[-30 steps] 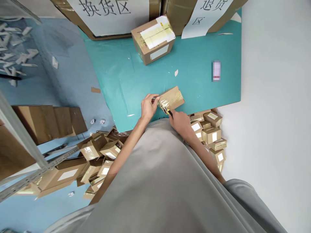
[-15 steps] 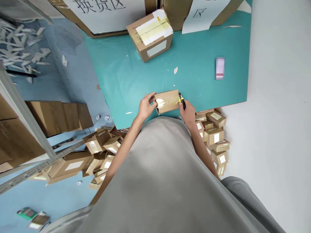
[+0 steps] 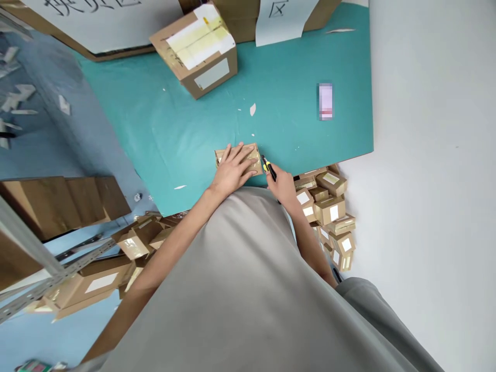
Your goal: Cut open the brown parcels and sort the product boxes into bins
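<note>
A small taped cardboard box (image 3: 253,154) lies on the green table top (image 3: 186,129), close to its front edge. My left hand (image 3: 234,168) rests flat across the box with the fingers spread, covering most of its upper face. In my right hand (image 3: 282,185) is a yellow and black utility knife (image 3: 268,166), gripped by its handle. The knife's tip points up and left, near the right end of the box; whether it touches the cardboard I cannot tell.
A larger labelled carton (image 3: 213,72) stands at the back of the table, before big boxes with paper signs (image 3: 282,20). A blurred pinkish item (image 3: 326,102) lies at the right. Stacked parcels (image 3: 329,209) sit below the table's right side; a metal shelf (image 3: 58,279) and more cartons (image 3: 104,274) are at the left.
My left hand has moved from gripping the box's left end to lying flat on top of it. The knife has drawn slightly away from the box's right end. The view has shifted.
</note>
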The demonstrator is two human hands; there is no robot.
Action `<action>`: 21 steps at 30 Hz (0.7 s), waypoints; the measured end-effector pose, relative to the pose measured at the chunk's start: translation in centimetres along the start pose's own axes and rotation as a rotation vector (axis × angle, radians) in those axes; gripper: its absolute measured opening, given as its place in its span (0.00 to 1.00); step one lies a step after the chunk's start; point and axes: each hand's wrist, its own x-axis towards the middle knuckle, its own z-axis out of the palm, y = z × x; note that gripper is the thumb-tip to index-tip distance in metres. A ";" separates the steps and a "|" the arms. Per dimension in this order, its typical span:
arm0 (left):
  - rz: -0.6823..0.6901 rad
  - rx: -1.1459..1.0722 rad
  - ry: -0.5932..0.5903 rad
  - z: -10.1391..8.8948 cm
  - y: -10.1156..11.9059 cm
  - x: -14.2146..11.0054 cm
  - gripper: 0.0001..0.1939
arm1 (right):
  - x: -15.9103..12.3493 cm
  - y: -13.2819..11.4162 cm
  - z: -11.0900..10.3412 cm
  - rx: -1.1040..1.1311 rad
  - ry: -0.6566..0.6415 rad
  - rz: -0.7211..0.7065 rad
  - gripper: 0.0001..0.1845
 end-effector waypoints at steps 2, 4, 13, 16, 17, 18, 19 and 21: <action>-0.003 0.022 0.003 0.2 -0.4 0.0 0.21 | -0.1 0.0 0.3 0.064 0.050 -0.025 0.29; 0.012 0.051 0.007 0.4 -0.6 -0.1 0.21 | -0.1 0.0 0.6 0.098 0.082 -0.028 0.29; 0.062 0.158 0.019 1.4 -1.3 -0.7 0.22 | 0.2 -1.7 0.2 0.059 0.060 0.066 0.24; 0.053 0.162 0.027 1.7 -1.1 -0.8 0.22 | 0.7 -2.7 -0.1 0.019 0.053 0.099 0.23; 0.047 0.161 0.031 1.8 -1.1 -0.8 0.22 | 0.7 -3.1 -0.2 0.005 0.054 0.107 0.23; 0.041 0.160 0.038 1.9 -1.0 -0.9 0.22 | 0.7 -3.4 -0.3 -0.008 0.053 0.113 0.22; 0.036 0.159 0.045 2.1 -1.0 -0.9 0.21 | 0.5 -3.6 -0.3 -0.018 0.051 0.119 0.22; 0.032 0.157 0.057 2.3 -0.9 -1.0 0.21 | 0.0 -4.0 -0.3 -0.032 0.036 0.140 0.21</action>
